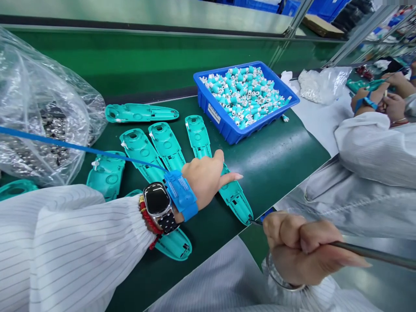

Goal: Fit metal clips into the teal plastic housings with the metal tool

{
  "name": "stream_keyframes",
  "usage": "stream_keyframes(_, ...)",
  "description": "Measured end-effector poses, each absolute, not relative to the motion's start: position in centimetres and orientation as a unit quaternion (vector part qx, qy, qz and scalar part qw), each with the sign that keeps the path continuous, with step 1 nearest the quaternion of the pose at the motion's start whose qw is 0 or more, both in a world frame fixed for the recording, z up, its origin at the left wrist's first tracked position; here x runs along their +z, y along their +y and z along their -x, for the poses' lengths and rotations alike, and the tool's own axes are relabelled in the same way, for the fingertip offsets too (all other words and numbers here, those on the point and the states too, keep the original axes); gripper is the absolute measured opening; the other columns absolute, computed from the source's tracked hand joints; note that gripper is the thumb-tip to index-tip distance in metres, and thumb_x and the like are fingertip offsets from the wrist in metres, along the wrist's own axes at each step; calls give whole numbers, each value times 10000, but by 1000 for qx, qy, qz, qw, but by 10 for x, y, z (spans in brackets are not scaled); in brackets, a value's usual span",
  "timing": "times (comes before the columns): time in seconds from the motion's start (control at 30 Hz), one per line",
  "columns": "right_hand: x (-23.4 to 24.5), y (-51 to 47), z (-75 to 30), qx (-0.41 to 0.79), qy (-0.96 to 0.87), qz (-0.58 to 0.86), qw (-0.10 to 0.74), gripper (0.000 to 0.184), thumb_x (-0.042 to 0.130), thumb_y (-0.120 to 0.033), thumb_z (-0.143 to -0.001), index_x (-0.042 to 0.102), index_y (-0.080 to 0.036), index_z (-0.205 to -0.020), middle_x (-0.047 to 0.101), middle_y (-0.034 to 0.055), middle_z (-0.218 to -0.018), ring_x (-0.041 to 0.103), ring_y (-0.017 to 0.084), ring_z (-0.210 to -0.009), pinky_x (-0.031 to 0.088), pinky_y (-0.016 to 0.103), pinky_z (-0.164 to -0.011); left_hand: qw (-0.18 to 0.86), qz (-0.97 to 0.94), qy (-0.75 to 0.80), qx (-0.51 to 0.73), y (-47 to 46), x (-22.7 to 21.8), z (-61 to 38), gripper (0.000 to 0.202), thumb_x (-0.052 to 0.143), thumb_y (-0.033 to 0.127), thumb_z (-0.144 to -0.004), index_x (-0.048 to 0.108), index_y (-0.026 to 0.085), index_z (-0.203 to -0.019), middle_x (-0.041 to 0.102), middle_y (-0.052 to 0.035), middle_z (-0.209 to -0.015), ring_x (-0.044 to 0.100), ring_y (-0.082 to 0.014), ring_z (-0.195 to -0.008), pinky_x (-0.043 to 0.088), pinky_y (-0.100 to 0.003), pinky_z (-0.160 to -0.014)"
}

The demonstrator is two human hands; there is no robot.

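Clenched on a thin tool (373, 255), my right hand (299, 249) hovers at 5 o'clock. My left hand (206, 175), fingers curled, pins a shell (235, 197) mid-belt, with the tray (227, 128) at 1 o'clock. My judgement: hold the shell flat and bring the tip in low.

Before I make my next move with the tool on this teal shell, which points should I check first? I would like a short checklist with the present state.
1. Left hand steadies the teal shell: ok, it rests on top.
2. Right hand grip on the thin metal tool: ok, fist closed around it.
3. Its tip meets the shell's near end: cannot tell, it is very close.
4. Blue wrist strap worn, cord attached: ok.
5. Blue tray stocked with small parts: ok.
6. Co-worker's hands away from the shell: ok, far to the right.
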State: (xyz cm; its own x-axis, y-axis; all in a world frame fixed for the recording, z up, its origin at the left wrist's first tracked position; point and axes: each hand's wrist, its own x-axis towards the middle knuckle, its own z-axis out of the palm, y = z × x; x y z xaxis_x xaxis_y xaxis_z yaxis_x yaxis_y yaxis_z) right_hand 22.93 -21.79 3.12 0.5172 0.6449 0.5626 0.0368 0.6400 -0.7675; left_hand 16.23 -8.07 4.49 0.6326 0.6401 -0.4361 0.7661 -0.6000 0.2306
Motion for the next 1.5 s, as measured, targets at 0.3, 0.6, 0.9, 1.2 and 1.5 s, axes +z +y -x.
stream_keyframes(0.3,26,-214,-227,252,-450,385,765,410,358,-391,-919,266,-143,-607,114,-50,-498,163,21,-406,142,155,-391,192,-887,394,-145,-84,43,-155,662,261,714,-776,420,201,-1162,620,-104,-855,603,-329,-908,421,-330,-637)
stream_keyframes(0.6,45,-194,-248,271,-455,380,758,410,355,-421,-913,282,-144,-618,112,-44,-522,173,26,-422,156,175,-411,150,-902,381,-139,-83,54,-141,557,285,591,-863,386,170,-1214,619,-78,-802,622,-319,-854,467,-357,-653)
stream_keyframes(0.9,52,-135,-253,229,-516,307,766,410,367,-402,-915,300,-140,-607,130,-46,-508,183,17,-405,176,160,-394,95,-908,399,-84,-12,77,-127,389,334,504,-886,497,228,-1108,615,-67,-903,597,-259,-865,435,-322,-686)
stream_keyframes(1.2,68,-22,-227,313,-527,296,733,511,418,-608,-830,256,-169,-623,146,-61,-497,173,3,-374,179,143,-343,146,-919,365,-37,101,40,-81,521,538,537,-755,542,277,-1207,507,-78,-1206,434,-272,-1133,354,-403,-915)
stream_keyframes(1.5,55,34,-218,385,-525,383,656,600,474,-647,-766,167,-177,-553,145,-60,-443,206,10,-370,173,177,-338,188,-924,331,-21,104,23,-73,430,568,493,-756,593,321,-1149,493,-54,-1163,395,-250,-1116,320,-398,-901)
